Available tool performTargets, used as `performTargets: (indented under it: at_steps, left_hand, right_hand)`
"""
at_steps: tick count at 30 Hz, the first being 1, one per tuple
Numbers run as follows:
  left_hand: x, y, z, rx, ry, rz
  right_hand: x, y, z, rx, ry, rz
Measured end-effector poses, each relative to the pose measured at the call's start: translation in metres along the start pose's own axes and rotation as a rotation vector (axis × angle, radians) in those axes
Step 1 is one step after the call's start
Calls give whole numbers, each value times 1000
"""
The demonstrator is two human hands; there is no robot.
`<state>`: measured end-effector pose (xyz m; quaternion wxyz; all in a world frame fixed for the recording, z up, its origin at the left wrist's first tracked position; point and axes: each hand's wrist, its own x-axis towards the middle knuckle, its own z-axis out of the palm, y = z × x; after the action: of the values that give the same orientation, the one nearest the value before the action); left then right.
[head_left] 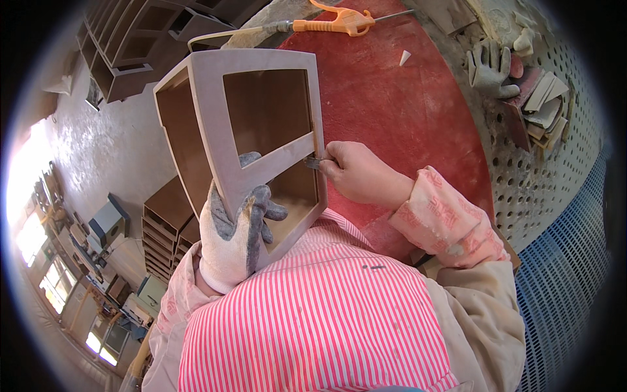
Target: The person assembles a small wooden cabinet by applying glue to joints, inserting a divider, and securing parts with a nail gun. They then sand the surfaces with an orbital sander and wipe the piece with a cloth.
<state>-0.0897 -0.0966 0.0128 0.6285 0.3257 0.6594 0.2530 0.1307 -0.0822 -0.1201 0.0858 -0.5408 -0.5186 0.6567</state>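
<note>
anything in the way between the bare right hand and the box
Only the small grey piece pinched in the right hand, at the box's right side; nothing else visible blocks it. The gloved left hand holds the box's left side.

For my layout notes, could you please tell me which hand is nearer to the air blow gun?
Right: the right hand is below the air blow gun in view, at the right edge of the cabinet; the left hand grips it lower and farther left.
</note>
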Motion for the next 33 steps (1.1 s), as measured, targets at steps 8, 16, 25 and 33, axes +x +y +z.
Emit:
performTargets:
  at_steps: [8, 16, 25, 33]
  left_hand:
    - [-2, -3, 2, 0, 14, -16]
    - [-3, -3, 10, 4, 51, 7]
    - [-2, -3, 13, 42, 58, 28]
    - [-3, -3, 15, 35, 73, 8]
  right_hand:
    - [3, 2, 5, 12, 40, 10]
    - [2, -3, 3, -35, 50, -5]
    - [10, 0, 5, -71, 113, -37]
    - [1, 6, 6, -22, 67, -46]
